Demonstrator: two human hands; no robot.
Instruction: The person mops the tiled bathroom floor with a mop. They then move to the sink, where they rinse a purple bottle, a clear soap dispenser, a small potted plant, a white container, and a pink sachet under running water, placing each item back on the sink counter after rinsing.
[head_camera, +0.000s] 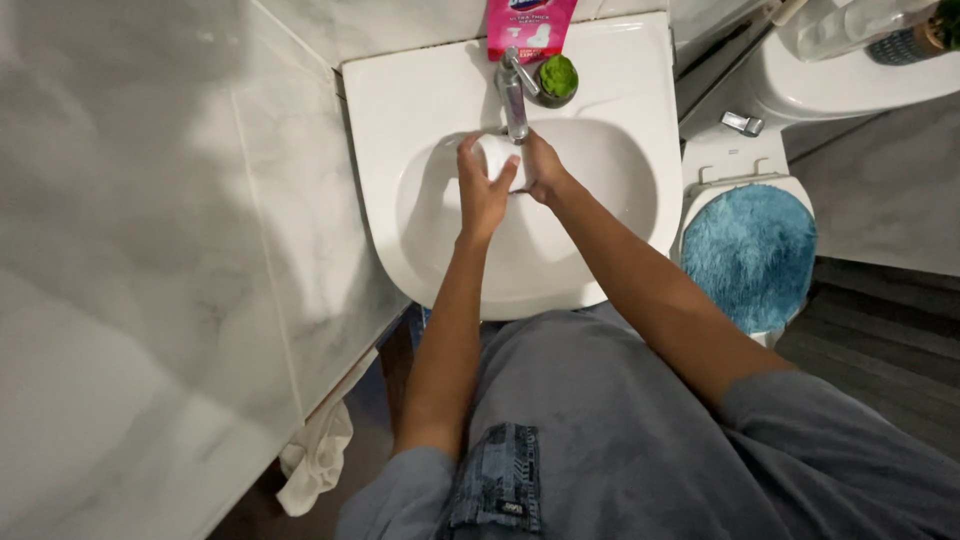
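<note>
Hands, left (483, 190) & right (540, 168), both grasp white object (497, 155) (under tap (514, 95)) over sink (420, 90).

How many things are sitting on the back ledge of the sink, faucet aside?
2: a pink package at the ledge's back edge, behind the faucet, and a round green object just right of the faucet. Nothing else shows there.

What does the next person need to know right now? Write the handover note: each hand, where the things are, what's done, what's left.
Left hand: wrapped around a white cup, held over the sink bowl just under the tap.
Right hand: on the cup's other side, touching it.
Nearby: green round thing and pink packet behind the tap; toilet with blue cover to the right.
Done: cup brought under the spout.
Left: cannot tell whether water runs; cup not yet set down.
</note>
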